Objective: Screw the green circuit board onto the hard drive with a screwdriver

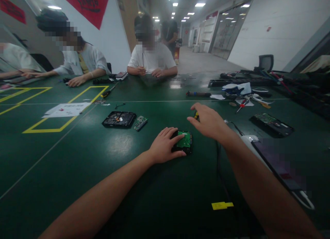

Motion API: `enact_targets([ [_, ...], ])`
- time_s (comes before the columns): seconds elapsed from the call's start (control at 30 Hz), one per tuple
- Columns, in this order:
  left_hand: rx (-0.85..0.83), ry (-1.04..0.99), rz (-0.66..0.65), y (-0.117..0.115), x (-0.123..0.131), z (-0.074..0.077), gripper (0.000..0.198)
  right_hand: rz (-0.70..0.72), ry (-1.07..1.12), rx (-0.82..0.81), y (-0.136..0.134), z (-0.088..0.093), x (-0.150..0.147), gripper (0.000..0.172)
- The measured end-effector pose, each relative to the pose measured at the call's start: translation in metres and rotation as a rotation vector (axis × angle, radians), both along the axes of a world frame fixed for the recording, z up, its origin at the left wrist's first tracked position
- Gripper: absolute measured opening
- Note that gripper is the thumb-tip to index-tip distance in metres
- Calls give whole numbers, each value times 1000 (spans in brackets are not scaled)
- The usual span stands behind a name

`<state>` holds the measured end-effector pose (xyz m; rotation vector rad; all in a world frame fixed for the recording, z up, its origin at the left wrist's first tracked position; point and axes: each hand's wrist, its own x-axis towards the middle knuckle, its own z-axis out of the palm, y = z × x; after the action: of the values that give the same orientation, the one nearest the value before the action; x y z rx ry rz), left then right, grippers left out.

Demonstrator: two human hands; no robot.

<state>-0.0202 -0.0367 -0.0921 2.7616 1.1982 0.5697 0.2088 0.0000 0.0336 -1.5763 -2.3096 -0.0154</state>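
Observation:
Under my left hand (163, 146) sits a hard drive (187, 148) with its green circuit board (184, 139) facing up. My fingers spread across its left part, and the thumb lies along its near edge, gripping it against the table. Just beyond and to the right, my right hand (210, 122) has thumb and fingers apart. A yellow-and-black handle (196, 115), like a screwdriver's, shows between them; the rest of it is hidden by the hand. To the left lie another hard drive (120, 119) and a loose circuit board (140, 123).
On the right are a third hard drive (272, 124), a phone-like device (278, 160) and a black cable (218, 160). Farther back lie a red screwdriver (241, 105) and cables. A paper sheet (65, 110) and another screwdriver (108, 92) lie left. Several people sit across the green table (77, 197).

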Motion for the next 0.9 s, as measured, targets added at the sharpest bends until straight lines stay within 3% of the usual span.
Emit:
enact_targets([
  [0.1, -2, 1, 7, 0, 1, 0, 83, -48, -34, 36, 3, -4, 0, 31],
  [0.27, -10, -10, 5, -1, 0, 1, 84, 116, 105, 29, 7, -7, 1, 40],
  [0.43, -14, 4, 11, -1, 0, 2, 84, 42, 46, 31, 4, -4, 1, 28],
  [0.53, -9, 8, 7, -1, 0, 2, 83, 116, 74, 26, 2, -4, -1, 23],
  [0.67, 1, -10, 0, -2, -1, 2, 82, 240, 184, -29, 2, -4, -3, 36],
  [0.9, 3, -11, 5, -2, 1, 4, 83, 249, 275, -61, 5, -11, -3, 39],
])
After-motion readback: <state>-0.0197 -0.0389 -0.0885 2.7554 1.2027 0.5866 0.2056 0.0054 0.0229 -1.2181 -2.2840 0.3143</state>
